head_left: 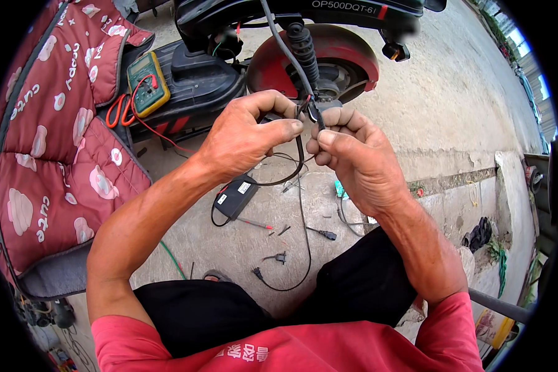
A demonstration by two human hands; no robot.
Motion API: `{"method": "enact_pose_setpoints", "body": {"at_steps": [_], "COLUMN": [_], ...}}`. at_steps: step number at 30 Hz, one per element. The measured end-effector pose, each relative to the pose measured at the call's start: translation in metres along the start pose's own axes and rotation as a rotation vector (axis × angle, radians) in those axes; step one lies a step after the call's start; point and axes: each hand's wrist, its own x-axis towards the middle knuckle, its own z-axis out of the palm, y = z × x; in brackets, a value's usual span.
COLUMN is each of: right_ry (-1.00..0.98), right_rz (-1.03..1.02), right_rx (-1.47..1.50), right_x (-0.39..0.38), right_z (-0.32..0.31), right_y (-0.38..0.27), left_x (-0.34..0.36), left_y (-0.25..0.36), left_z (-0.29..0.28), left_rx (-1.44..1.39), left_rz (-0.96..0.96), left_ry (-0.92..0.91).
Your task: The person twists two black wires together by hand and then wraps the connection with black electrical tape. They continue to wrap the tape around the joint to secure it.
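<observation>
In front of the electric scooter, my left hand (pixel 245 133) is closed, thumb and index finger pinching a thin black cable (pixel 301 152) that loops down below it. My right hand (pixel 363 152) is closed too, its fingertips on a short black piece (pixel 315 113) at the lower end of a grey cable (pixel 280 46). That grey cable hangs down from the top of the view. A bit of red wire shows between my hands at the join. The fingers partly cover it, so I cannot tell whether the piece is tape or a sleeve.
The scooter's red-rimmed wheel (pixel 273 65) stands beyond my hands. A yellow-green multimeter (pixel 147 84) with red leads rests on its footboard, beside a padded red cover (pixel 62 155). On the ground lie a black charger box (pixel 235 197), a screwdriver (pixel 254 224) and a plug (pixel 324 234).
</observation>
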Motion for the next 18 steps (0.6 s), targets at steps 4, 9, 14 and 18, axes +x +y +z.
{"method": "enact_pose_setpoints", "body": {"at_steps": [4,9,14,18], "right_ry": [-0.022,-0.012,-0.032,-0.031], "right_rz": [-0.005,-0.022,-0.055,-0.112], "right_rx": [0.004,-0.013,-0.040,-0.065], "right_x": [0.000,-0.001,0.001,0.002], "right_z": [0.001,0.005,0.008,0.011], "right_y": [-0.001,0.000,0.003,0.005], "left_x": [-0.003,-0.006,-0.011,-0.013], "left_y": [0.008,0.009,0.010,0.014], "left_z": [-0.002,-0.005,-0.006,-0.008], "left_rx": [0.028,0.232,0.235,0.232], "left_rz": [0.054,0.285,0.378,0.412], "left_ry": [0.006,0.033,0.030,0.016]}}
